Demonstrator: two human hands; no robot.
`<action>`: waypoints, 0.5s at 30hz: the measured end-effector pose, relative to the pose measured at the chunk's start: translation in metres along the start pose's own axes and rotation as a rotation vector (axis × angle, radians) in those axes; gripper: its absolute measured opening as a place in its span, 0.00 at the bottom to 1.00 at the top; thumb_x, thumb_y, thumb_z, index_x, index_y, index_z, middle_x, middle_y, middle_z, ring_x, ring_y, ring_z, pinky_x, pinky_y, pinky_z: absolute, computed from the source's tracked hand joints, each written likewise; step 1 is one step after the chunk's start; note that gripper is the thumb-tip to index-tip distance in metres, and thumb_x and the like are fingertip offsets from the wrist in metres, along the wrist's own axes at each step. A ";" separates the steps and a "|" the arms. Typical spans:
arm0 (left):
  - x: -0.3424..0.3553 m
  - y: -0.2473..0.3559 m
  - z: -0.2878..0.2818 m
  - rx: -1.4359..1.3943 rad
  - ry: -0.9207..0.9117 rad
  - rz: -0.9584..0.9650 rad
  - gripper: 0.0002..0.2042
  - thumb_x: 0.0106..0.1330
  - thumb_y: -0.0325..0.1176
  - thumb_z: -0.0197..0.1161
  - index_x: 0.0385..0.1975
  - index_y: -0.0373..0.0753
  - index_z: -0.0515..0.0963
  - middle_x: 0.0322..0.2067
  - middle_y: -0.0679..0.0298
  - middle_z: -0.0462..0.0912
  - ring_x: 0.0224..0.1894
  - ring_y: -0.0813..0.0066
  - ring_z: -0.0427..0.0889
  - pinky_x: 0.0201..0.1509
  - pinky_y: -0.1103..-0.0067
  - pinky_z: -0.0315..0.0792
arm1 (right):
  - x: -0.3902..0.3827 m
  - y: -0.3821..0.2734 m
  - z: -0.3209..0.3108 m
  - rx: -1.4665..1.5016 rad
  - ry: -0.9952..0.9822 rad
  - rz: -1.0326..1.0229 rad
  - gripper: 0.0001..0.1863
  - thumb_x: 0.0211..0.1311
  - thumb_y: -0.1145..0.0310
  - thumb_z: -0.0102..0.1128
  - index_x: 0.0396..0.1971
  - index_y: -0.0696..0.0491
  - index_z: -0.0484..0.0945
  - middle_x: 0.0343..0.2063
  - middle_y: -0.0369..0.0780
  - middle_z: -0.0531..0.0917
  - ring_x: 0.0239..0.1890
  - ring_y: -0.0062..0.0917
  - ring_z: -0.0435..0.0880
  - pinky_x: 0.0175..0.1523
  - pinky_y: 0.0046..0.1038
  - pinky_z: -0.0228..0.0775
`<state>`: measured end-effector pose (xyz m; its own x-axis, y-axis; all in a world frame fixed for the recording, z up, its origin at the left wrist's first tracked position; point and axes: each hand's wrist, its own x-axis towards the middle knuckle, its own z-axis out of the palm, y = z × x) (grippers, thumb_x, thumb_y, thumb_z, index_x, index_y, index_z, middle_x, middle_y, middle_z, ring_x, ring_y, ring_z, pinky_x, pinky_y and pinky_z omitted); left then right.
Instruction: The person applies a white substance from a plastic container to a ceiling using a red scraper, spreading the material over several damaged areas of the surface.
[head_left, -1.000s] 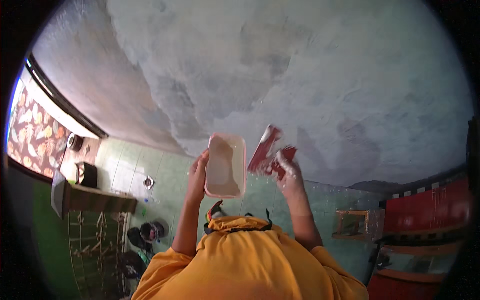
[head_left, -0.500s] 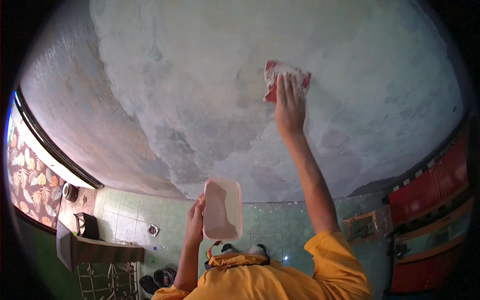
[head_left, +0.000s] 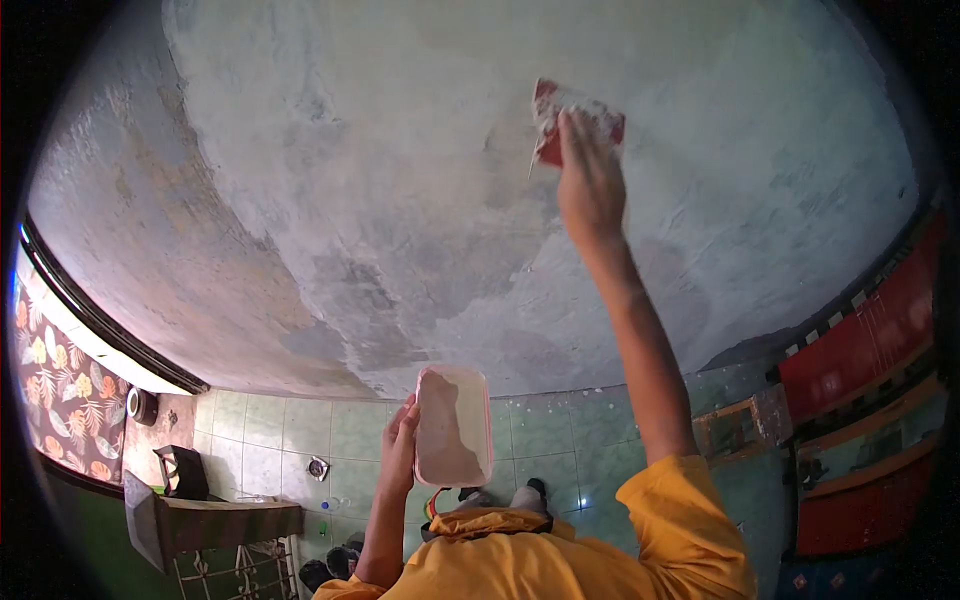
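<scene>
My right hand (head_left: 592, 190) is raised high and presses a red flat scraper (head_left: 552, 150), smeared with white paste, against the wall (head_left: 420, 200). Its fingers lie over the scraper's face. Patchy grey and pale green filler covers the wall around it. Low in front of my body, my left hand (head_left: 402, 440) grips the left side of a pale rectangular plastic tub (head_left: 480, 425) with a pinkish rim. Inside the tub, greyish-white paste (head_left: 447, 430) fills the left part, and the right part shows bare plastic.
Green floor tiles (head_left: 545, 440) run along the wall's foot. A wooden frame (head_left: 725, 430) and red furniture (head_left: 840, 390) stand at the right. A bench-like piece (head_left: 220, 525), a black stand (head_left: 183, 470), an ashtray-like dish (head_left: 318, 468) and dark shoes (head_left: 340, 562) are at lower left.
My right hand and the scraper have moved upward along the wall. The tub in my left hand sits slightly lower and further right in view.
</scene>
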<state>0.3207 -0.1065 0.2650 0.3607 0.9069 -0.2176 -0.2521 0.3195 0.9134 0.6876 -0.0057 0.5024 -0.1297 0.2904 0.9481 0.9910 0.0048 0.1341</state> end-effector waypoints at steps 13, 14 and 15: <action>-0.012 0.026 -0.018 -0.022 -0.015 -0.003 0.29 0.74 0.44 0.55 0.66 0.26 0.65 0.61 0.56 0.73 0.63 0.70 0.71 0.66 0.75 0.64 | -0.003 -0.046 0.003 0.074 -0.065 -0.039 0.26 0.63 0.79 0.50 0.63 0.59 0.70 0.60 0.48 0.77 0.63 0.41 0.75 0.64 0.40 0.68; -0.011 0.022 -0.019 -0.023 -0.018 -0.002 0.29 0.74 0.44 0.55 0.66 0.26 0.65 0.61 0.56 0.73 0.63 0.70 0.71 0.66 0.75 0.64 | 0.003 -0.044 0.015 0.015 -0.082 -0.049 0.26 0.64 0.77 0.51 0.63 0.59 0.70 0.61 0.48 0.75 0.64 0.41 0.73 0.66 0.41 0.66; -0.009 0.018 -0.022 -0.037 -0.010 0.003 0.29 0.74 0.43 0.55 0.66 0.26 0.65 0.61 0.56 0.73 0.63 0.70 0.71 0.66 0.76 0.64 | 0.004 -0.045 0.026 -0.039 -0.096 -0.061 0.26 0.64 0.75 0.51 0.63 0.59 0.69 0.63 0.48 0.74 0.66 0.41 0.72 0.67 0.43 0.64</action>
<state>0.2933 -0.1033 0.2763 0.3689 0.9052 -0.2109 -0.2860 0.3265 0.9009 0.6438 0.0199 0.4925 -0.1841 0.3814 0.9059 0.9790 -0.0110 0.2035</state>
